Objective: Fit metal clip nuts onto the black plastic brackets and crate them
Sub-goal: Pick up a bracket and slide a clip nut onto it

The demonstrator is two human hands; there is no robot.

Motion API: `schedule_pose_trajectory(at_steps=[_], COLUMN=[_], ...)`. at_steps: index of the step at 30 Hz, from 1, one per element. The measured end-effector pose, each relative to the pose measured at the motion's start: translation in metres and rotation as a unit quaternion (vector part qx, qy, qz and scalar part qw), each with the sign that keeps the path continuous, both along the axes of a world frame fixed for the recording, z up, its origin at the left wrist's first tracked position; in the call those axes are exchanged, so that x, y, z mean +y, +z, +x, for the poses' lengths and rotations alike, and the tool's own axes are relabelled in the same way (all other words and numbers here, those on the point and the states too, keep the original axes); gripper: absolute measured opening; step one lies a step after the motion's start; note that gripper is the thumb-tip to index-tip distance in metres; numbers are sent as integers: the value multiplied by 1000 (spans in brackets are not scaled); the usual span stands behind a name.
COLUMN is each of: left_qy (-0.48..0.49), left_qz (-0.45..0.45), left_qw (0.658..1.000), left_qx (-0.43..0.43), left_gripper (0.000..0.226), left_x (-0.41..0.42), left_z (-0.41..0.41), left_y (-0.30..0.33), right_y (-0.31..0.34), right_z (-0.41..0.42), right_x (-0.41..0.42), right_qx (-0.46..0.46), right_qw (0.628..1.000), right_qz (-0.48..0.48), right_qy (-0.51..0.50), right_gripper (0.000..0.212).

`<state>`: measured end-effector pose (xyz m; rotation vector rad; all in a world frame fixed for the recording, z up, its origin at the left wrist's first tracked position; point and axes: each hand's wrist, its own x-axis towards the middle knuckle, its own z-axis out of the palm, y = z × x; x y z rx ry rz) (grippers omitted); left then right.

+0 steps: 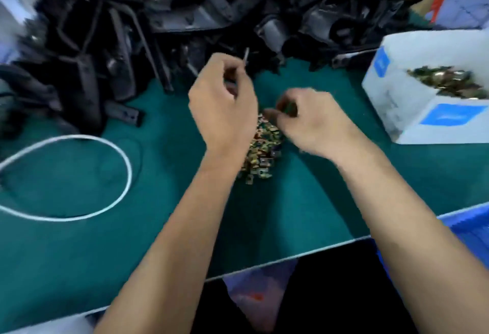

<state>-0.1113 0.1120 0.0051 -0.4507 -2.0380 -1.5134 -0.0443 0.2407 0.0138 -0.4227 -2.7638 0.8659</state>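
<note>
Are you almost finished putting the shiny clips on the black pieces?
Not nearly. Nothing finished shows; the blue crate interior is out of view. The left hand holds something thin, too blurred to name; the right hand picks at the clip pile. A big heap of black brackets waits, and more clips fill the white box.

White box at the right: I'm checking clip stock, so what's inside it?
The white box holds a heap of brass-coloured clip nuts. Its near wall hides how deep they go.
</note>
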Motion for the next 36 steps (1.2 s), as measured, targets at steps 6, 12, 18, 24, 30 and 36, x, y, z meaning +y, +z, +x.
schedule_pose_trajectory(at_steps=[6, 12, 18, 24, 30, 36], left_qy=[308, 367, 406, 361, 344, 283], left_qz=[-196, -258, -126, 3, 192, 112], left_qw=[929, 865, 861, 891, 909, 951], left_qx=[-68, -225, -279, -276, -135, 52], left_gripper=[32, 47, 54, 39, 29, 33], left_x=[-131, -172, -176, -178, -157, -140], left_z=[-75, -110, -114, -113, -102, -81], left_y=[-33, -39, -37, -38, -30, -27], right_y=[-12, -18, -34, -36, -37, -43], right_z=[-65, -81, -82, -82, -79, -81], right_x=[-54, -49, -48, -63, -75, -69], right_qx=[-118, -74, -5, 54, 132, 166], right_qw=[976, 964, 973, 970, 967, 962], right_qz=[171, 152, 127, 88, 40, -90], right_qy=[64, 204, 191, 219, 215, 196], right_gripper=[62, 31, 23, 20, 20, 12])
